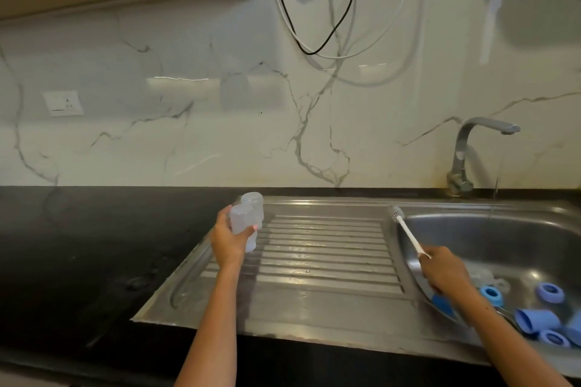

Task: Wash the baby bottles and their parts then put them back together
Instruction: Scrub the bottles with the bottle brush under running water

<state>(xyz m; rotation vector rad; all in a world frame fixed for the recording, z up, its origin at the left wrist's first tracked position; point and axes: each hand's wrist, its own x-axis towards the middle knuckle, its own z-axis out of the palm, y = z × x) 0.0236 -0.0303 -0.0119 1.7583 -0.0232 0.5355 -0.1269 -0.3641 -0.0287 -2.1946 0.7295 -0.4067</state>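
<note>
The left hand (227,237) grips a clear bottle (247,218) at centre frame, holding it above the left end of the drainboard (314,264). There may be a second clear piece behind it; the blur makes that hard to tell. The right hand (446,270) is closed round the handle of a thin white brush (405,231), whose bristle tip points up and left over the rim between drainboard and sink (518,229).

This looks like the scrubbing step: bottle in one hand, brush in the other, well apart. The next move calls for bringing the two together, lining the bristle tip up with the bottle's mouth and pushing it inside, probably over the basin.

At lower right, inside the sink, lie several blue rings and caps (550,292) and some clear parts, apparently awaiting washing. The tap (471,148) stands at right; a thin stream seems to fall from it, though I cannot be sure. Black counter (78,261) fills the left. Nothing blocks the path between the hands.
</note>
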